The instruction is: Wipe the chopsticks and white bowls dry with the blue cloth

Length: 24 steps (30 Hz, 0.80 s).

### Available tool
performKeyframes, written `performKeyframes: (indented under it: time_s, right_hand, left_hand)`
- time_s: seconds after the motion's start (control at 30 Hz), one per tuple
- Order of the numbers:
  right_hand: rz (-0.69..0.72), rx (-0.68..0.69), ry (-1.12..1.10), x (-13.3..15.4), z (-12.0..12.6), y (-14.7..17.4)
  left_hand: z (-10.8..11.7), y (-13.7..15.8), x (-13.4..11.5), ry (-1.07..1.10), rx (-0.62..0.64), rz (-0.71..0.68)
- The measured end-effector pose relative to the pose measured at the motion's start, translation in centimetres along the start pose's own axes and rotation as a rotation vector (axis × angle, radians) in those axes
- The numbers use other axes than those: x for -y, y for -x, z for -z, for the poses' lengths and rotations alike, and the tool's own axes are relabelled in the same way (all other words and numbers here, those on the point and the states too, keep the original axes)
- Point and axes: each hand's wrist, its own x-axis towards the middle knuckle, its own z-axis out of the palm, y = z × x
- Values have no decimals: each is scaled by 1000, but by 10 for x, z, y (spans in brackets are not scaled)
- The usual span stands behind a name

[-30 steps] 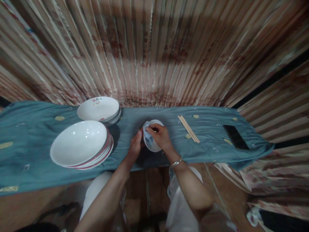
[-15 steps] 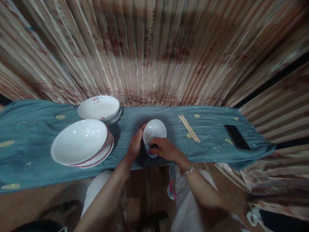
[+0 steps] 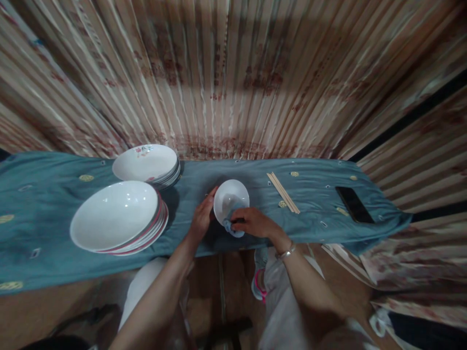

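Note:
A small white bowl stands at the middle of the table's near half, its hollow facing up toward me. My left hand steadies it from the left, fingers curved along its outer side. At the near right rim, my right hand pinches a light blue cloth and presses it against the bowl's inside and edge. Part of the cloth is hidden under the fingers. Beneath the hand a pale rounded edge shows; whether it belongs to the same bowl I cannot tell.
To the left stand a stack of large white bowls with red rims and a stack of flower-patterned plates. Chopsticks and a black phone lie to the right on the teal tablecloth. A pleated curtain hangs behind.
My right hand has shifted slightly over the bowl's near rim, and more of the blue cloth shows inside the bowl. My left hand keeps its hold. The view has turned slightly.

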Motion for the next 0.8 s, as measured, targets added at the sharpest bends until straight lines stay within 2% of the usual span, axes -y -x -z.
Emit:
performKeyframes:
  time_s: [0.07,0.23,0.37,0.57,0.67,0.8]
  right_hand:
    - [25,-47,-86,5,-7,-5]
    - [94,-270,-205,20,-23,-19]
    - [60,-456,-252,24,-26,-32]
    - [-6,-725,-361,12,-28,-53]
    - [-4,-708,-389,9,-29,-56]
    - [61,-484,-414,10,-25,-50]
  left_hand:
    - [1,-1,0,-38,5,-37]
    - [2,-2,-2,-121,12,-101]
    - [1,-1,-1,-56,8,-54]
    - [-1,1,0,15,22,26]
    - [0,1,1,12,17,21]
    - [0,2,0,53,17,49]
